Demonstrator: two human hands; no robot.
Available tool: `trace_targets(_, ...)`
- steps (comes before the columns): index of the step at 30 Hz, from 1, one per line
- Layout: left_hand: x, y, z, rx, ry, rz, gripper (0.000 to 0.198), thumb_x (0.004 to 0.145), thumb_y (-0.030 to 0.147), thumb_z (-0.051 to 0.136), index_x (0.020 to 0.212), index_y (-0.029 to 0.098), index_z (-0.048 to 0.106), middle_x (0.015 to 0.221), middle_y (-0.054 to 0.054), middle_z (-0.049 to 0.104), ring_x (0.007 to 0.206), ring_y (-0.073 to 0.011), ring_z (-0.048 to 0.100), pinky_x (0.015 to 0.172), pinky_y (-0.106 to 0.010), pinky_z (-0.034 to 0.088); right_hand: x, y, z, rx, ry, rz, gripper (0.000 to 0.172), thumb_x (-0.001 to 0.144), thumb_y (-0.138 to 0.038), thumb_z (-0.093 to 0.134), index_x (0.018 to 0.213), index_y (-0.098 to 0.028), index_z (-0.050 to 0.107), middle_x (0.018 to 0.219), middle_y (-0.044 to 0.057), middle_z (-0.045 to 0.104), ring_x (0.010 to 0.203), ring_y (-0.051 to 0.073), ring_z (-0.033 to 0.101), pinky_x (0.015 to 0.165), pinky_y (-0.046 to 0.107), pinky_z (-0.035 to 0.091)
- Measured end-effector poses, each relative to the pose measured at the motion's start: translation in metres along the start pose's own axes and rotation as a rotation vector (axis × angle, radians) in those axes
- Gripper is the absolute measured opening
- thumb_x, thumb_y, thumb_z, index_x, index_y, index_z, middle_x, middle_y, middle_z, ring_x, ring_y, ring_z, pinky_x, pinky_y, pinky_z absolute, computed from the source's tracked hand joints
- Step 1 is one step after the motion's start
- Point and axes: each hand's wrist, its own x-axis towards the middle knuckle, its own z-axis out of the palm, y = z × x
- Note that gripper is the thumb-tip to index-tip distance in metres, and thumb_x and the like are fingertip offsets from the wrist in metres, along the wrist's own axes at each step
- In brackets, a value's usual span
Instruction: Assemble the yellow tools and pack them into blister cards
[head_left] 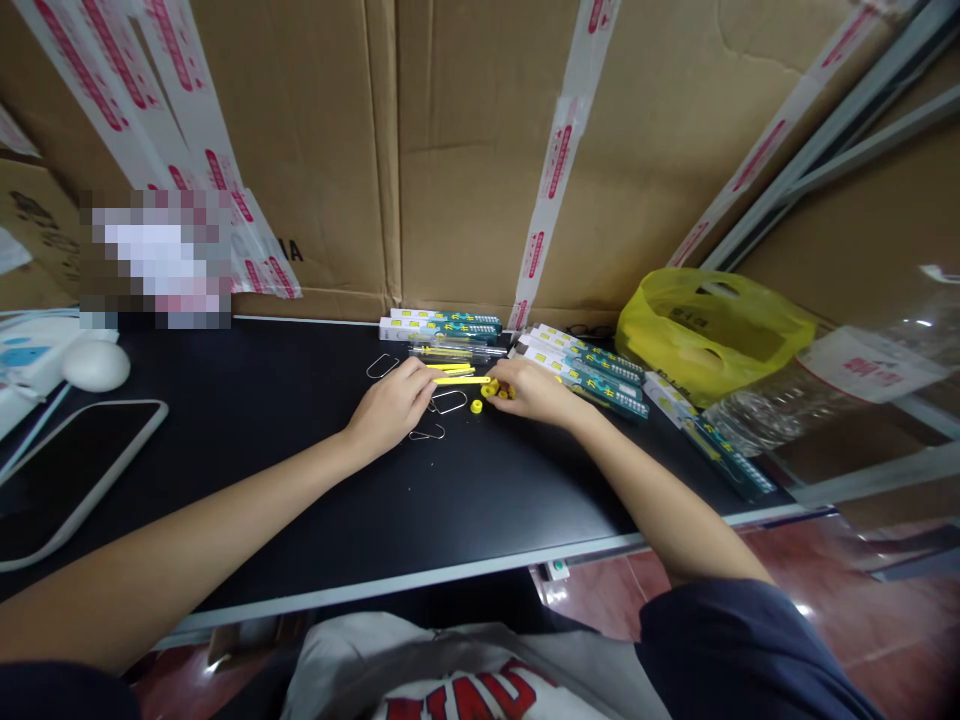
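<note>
My left hand (390, 405) is closed in a pinch on one end of a thin yellow plastic stick (461, 380), held level just over the table. At the stick's other end, my right hand (536, 392) has its fingertips pressed together around a small yellow cap (491, 385), partly hidden by the fingers. Another yellow cap (476, 407) lies on the black table between the hands. Bent metal wire hooks (450, 403) are near my left fingers. Behind the hands lie more yellow sticks (457, 369) and clear plastic tubes (465, 350).
Slim printed boxes (442, 325) lie at the back, with more boxes (581, 365) behind my right hand. A yellow plastic bag (712, 330) and a large clear bottle (810, 390) stand right. A phone (79, 470) lies left. Large cardboard (465, 170) rises behind the table.
</note>
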Motion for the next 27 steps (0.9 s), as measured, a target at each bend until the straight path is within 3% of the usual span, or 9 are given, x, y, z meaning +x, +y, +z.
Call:
trace_targets(5, 0.003, 0.0, -0.004, -0.086, 0.057, -0.085, 0.032, 0.097, 0.028, 0.035, 0.11, 0.017, 0.062, 0.102, -0.007, 0.059, 0.091, -0.0191, 0.06, 0.081, -0.032, 0.048, 0.001, 0.002, -0.005, 0.51, 0.153, 0.12, 0.015, 0.083, -0.023, 0.058, 0.095, -0.017, 0.052, 0.077, -0.001, 0.056, 0.067, 0.011, 0.053, 0.06, 0.024, 0.042)
trace_targets(8, 0.003, -0.001, -0.004, -0.115, 0.064, -0.094, 0.031, 0.097, 0.028, 0.035, 0.11, 0.018, 0.062, 0.102, -0.007, 0.059, 0.091, -0.019, 0.06, 0.083, -0.033, 0.048, 0.002, 0.0, -0.006, 0.699, 0.207, 0.148, 0.018, 0.082, -0.023, 0.061, 0.095, -0.017, 0.05, 0.079, 0.0, 0.057, 0.069, 0.011, 0.057, 0.059, 0.023, 0.044)
trace_targets(27, 0.0, 0.002, 0.002, -0.203, 0.015, 0.007, 0.031, 0.097, 0.028, 0.038, 0.115, 0.02, 0.062, 0.102, -0.007, 0.058, 0.091, -0.0182, 0.06, 0.083, -0.032, 0.049, 0.003, -0.014, -0.003, 0.967, 0.116, 0.147, 0.028, 0.08, -0.031, 0.069, 0.098, -0.016, 0.054, 0.092, 0.004, 0.063, 0.08, 0.012, 0.062, 0.072, 0.027, 0.051)
